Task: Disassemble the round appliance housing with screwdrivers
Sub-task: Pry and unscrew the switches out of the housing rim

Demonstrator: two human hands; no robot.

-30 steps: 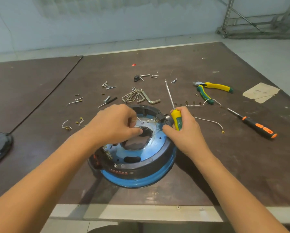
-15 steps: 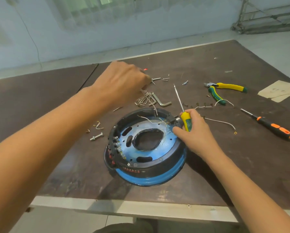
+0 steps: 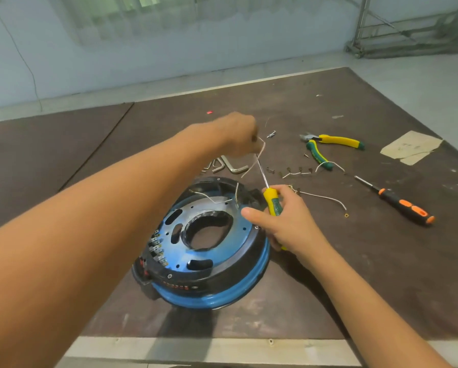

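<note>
The round blue and black housing (image 3: pixel 217 264) lies on the brown table near its front edge, with an oval hole in its middle. My right hand (image 3: pixel 283 221) grips a yellow-handled screwdriver (image 3: pixel 272 200) at the housing's far right rim, shaft pointing up and away. My left hand (image 3: pixel 238 134) is stretched out beyond the housing and pinches a thin pale wire (image 3: pixel 254 162) that hangs down from it. Two more white wires (image 3: pixel 214 199) lie inside the housing's far part.
Hex keys (image 3: pixel 230 166) lie just behind the housing, partly hidden by my left arm. Yellow-green pliers (image 3: pixel 328 147), an orange-black screwdriver (image 3: pixel 403 205), loose terminals and wire pieces (image 3: pixel 323 197) lie to the right. A paper scrap (image 3: pixel 411 147) sits far right.
My left hand left the housing's middle and reached away over the table with a pulled-out wire. My right hand stayed on the yellow screwdriver at the rim.
</note>
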